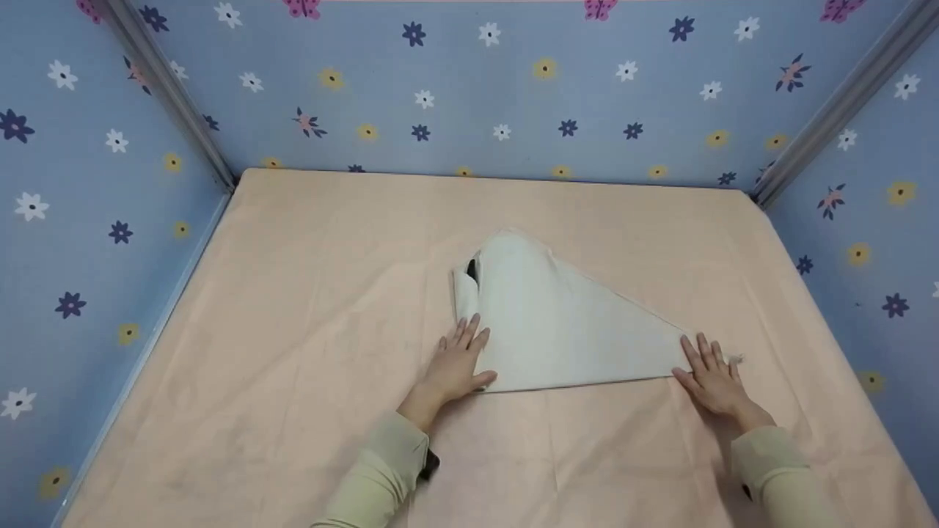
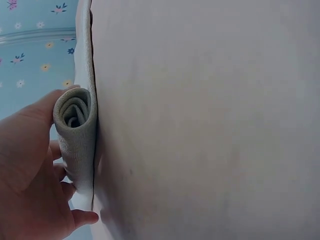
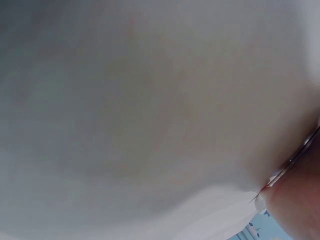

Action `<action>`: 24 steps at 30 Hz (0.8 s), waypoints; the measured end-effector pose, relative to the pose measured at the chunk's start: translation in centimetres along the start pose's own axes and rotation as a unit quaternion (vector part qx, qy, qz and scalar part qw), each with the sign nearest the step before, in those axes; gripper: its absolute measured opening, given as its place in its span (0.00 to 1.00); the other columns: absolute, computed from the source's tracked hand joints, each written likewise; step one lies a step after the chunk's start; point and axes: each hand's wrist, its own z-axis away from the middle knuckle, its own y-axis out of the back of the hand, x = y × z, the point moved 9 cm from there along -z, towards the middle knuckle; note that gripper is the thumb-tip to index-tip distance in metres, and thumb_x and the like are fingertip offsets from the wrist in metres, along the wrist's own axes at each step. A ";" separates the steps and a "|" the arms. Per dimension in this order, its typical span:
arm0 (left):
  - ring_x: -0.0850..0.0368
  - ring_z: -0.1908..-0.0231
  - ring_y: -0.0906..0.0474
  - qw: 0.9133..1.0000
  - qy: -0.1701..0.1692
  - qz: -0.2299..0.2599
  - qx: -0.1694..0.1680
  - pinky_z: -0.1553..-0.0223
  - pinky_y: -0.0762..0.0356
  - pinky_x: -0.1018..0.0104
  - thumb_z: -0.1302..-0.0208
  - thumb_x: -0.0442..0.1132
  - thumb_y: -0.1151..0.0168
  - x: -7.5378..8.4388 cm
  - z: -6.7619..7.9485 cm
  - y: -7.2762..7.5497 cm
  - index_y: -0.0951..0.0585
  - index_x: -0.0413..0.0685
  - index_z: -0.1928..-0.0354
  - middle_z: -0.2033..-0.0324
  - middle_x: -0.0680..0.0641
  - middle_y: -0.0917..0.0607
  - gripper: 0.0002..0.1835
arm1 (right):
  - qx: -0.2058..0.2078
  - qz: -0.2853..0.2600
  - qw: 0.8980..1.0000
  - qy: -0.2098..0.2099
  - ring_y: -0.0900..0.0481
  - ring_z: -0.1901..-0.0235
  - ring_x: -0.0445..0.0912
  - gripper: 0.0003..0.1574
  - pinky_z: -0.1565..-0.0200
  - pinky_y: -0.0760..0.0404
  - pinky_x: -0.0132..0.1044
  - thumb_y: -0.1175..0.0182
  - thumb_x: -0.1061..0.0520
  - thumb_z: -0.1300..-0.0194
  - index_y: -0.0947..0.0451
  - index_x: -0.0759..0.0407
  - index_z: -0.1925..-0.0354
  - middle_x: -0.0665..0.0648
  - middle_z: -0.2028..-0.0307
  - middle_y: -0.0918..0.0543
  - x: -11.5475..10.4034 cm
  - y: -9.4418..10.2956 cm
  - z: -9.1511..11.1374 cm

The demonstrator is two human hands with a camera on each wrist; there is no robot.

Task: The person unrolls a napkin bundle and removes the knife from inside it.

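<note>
A folded white cloth (image 1: 565, 323) lies on the peach-covered table, wide at its left side and narrowing to the right. Along its left side runs a roll, whose spiral end (image 2: 77, 117) shows in the left wrist view. My left hand (image 1: 455, 367) rests over this roll near the front corner, fingers spread and thumb on the cloth. At the narrow right end, my right hand (image 1: 715, 378) lies with its fingers extended on the cloth. The right wrist view is mostly blurred table cover, with part of the right hand (image 3: 295, 200) at lower right.
The peach table cover (image 1: 315, 293) has light creases. Blue flowered panels (image 1: 469, 88) stand behind and at both sides, with grey metal posts (image 1: 169, 95) at the back corners. A dark gap (image 1: 472, 270) shows at the roll's far end.
</note>
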 end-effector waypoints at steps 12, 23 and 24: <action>0.46 0.34 0.63 1.000 0.004 0.010 -0.004 0.41 0.53 0.43 0.43 0.56 0.46 -0.6 0.4 0.3 0.45 0.45 0.34 0.33 0.42 0.56 0.39 | 0.004 -0.002 1.000 0.001 0.73 0.38 0.66 0.42 0.46 0.75 0.64 0.61 0.43 0.32 0.62 0.65 0.33 0.72 0.35 0.67 0.1 0.0 0.0; 0.46 0.34 0.63 1.000 0.007 0.025 -0.005 0.41 0.54 0.43 0.44 0.56 0.45 -1.3 0.7 0.8 0.45 0.46 0.34 0.33 0.43 0.56 0.40 | 0.001 -0.005 1.000 0.004 0.73 0.38 0.66 0.41 0.46 0.75 0.64 0.62 0.43 0.32 0.64 0.64 0.33 0.72 0.35 0.67 0.0 -0.1 -0.1; 0.46 0.34 0.63 1.000 0.007 0.027 -0.005 0.41 0.54 0.43 0.44 0.56 0.45 -1.3 0.8 0.8 0.45 0.47 0.34 0.33 0.43 0.56 0.40 | 0.001 -0.006 1.000 0.004 0.73 0.38 0.66 0.42 0.46 0.75 0.64 0.62 0.43 0.32 0.64 0.64 0.33 0.72 0.35 0.67 0.0 -0.1 -0.1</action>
